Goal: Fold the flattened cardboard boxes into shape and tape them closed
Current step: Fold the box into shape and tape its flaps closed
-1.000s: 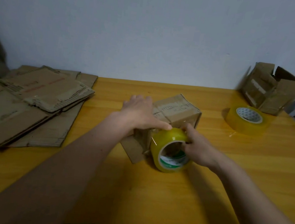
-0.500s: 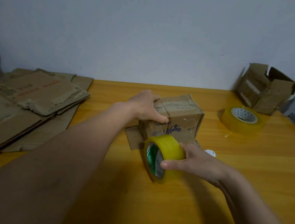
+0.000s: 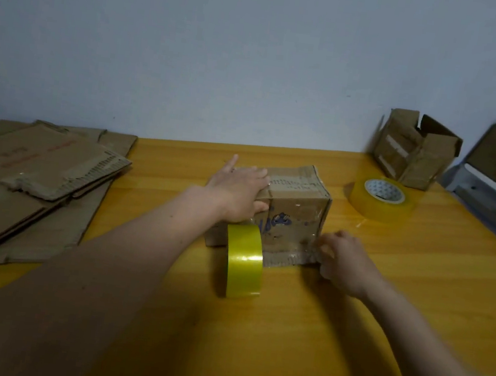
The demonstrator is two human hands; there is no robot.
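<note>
Head view: mid-table, a worn, matte corrugated box (image 3: 294, 206) is being pressed flat-palmed on top by the left hand (image 3: 240, 191), a glossy yellow tape roll (image 3: 244, 262) is standing on edge against its near face, and its crinkled lower-right flap is being pinched by the right hand (image 3: 342, 262), bare tabletop (image 3: 285, 333) lying nearer.

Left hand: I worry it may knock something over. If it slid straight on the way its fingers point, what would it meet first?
Probably nothing soon: the left hand lies flat on the box, fingers pointing up-right across the top toward the flat tape roll, though depth is unclear.
</note>
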